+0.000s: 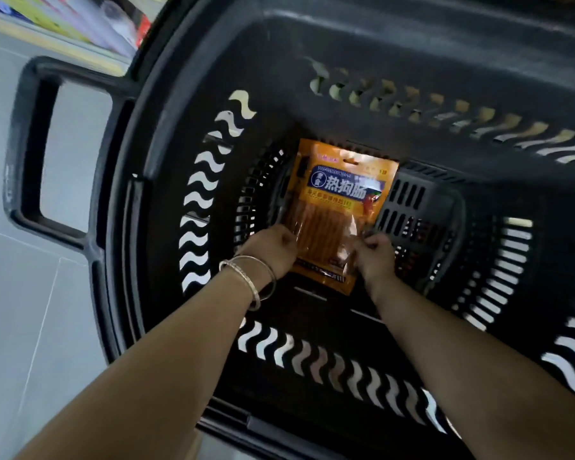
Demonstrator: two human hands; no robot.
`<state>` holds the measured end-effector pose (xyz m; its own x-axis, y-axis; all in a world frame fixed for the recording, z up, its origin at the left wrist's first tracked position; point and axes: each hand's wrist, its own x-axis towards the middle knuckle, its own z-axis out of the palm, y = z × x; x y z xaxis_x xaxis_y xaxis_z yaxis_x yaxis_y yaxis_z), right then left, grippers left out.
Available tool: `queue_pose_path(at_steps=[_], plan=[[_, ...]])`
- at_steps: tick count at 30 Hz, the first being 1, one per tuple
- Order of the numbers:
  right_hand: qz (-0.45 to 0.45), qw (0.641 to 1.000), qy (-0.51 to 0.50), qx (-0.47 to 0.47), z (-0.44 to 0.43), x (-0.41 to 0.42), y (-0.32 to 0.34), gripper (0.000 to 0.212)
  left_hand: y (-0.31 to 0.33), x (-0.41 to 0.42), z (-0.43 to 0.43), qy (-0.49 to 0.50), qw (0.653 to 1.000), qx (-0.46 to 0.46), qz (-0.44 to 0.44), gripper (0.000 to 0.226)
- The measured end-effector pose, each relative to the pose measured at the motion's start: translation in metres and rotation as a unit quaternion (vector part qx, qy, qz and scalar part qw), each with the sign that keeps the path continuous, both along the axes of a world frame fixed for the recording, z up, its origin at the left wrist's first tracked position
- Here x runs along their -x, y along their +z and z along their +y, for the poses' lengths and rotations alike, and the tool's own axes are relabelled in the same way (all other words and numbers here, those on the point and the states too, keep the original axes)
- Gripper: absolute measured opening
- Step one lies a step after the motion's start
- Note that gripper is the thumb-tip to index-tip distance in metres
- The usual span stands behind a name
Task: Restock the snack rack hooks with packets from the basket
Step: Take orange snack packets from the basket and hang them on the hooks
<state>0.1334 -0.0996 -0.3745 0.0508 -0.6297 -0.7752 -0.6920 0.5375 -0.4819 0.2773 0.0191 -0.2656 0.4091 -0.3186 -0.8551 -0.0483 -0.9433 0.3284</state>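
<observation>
The black basket (346,44) runs off the picture at the top and right. Far left, the colourful things (80,18) on a shelf (40,41) are too blurry to tell. The left hand (273,250) and right hand (375,257) cover the near side edges of the orange packet (342,184). Its small print cannot be read.

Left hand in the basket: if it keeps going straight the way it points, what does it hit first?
The orange snack packet: the left hand grips its lower left edge, so contact is immediate. Beyond that, probably the basket floor, though depth is hard to judge here.
</observation>
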Motion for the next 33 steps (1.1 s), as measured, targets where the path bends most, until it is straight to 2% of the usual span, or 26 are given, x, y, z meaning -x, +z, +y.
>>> queue_pose_path(at_steps=[2, 4, 5, 9, 12, 14, 15, 17, 18, 19, 21, 24, 27, 30, 33], plan=[[-0.046, 0.995, -0.051, -0.075, -0.002, 0.004, 0.012, 0.029, -0.003, 0.001, 0.001, -0.005, 1.0, -0.009, 0.008, 0.029], [-0.094, 0.982, -0.084, -0.143, -0.006, 0.006, 0.024, 0.041, -0.007, -0.001, 0.0, 0.002, 1.0, -0.008, 0.008, 0.032], [-0.107, 0.98, -0.073, -0.153, -0.008, 0.007, 0.032, 0.043, -0.009, -0.002, 0.0, 0.005, 1.0, -0.006, 0.005, 0.034], [-0.17, 0.971, 0.003, -0.169, -0.015, 0.005, 0.062, 0.028, -0.015, -0.011, -0.008, 0.022, 0.999, -0.001, -0.024, 0.047], [-0.238, 0.945, 0.016, -0.224, -0.028, 0.002, 0.076, 0.022, -0.011, -0.017, -0.017, 0.115, 0.99, 0.054, -0.052, 0.058], [-0.296, 0.91, 0.022, -0.291, -0.033, -0.004, 0.083, 0.026, -0.006, -0.02, -0.016, 0.211, 0.974, 0.085, -0.003, 0.059], [-0.308, 0.897, 0.022, -0.316, -0.033, -0.006, 0.083, 0.027, -0.004, -0.021, -0.014, 0.258, 0.96, 0.088, 0.056, 0.048], [-0.284, 0.902, 0.031, -0.325, -0.031, -0.011, 0.077, 0.024, -0.003, -0.021, -0.006, 0.319, 0.927, 0.073, 0.185, 0.034], [-0.255, 0.916, 0.044, -0.308, -0.029, -0.014, 0.071, 0.023, -0.004, -0.019, -0.004, 0.33, 0.917, 0.071, 0.211, 0.025], [-0.218, 0.932, 0.054, -0.283, -0.027, -0.016, 0.064, 0.021, -0.005, -0.018, -0.003, 0.33, 0.92, 0.074, 0.197, 0.017], [-0.149, 0.966, 0.04, -0.209, -0.026, -0.016, 0.047, 0.013, -0.012, -0.017, -0.002, 0.302, 0.946, 0.073, 0.095, 0.01], [-0.108, 0.986, 0.007, -0.127, -0.026, -0.013, 0.019, 0.012, -0.019, -0.026, 0.0, 0.252, 0.967, 0.038, -0.008, 0.032], [-0.051, 0.994, 0.015, -0.091, -0.023, -0.02, 0.002, 0.01, -0.024, -0.032, 0.005, 0.23, 0.973, 0.012, -0.025, 0.04], [-0.028, 0.998, 0.003, -0.059, -0.021, -0.03, -0.011, 0.026, -0.028, -0.029, 0.005, 0.228, 0.973, 0.006, -0.019, 0.039], [-0.006, 0.998, -0.002, -0.057, -0.018, -0.032, -0.021, 0.028, -0.033, -0.03, 0.007, 0.226, 0.974, 0.009, -0.015, 0.039]])
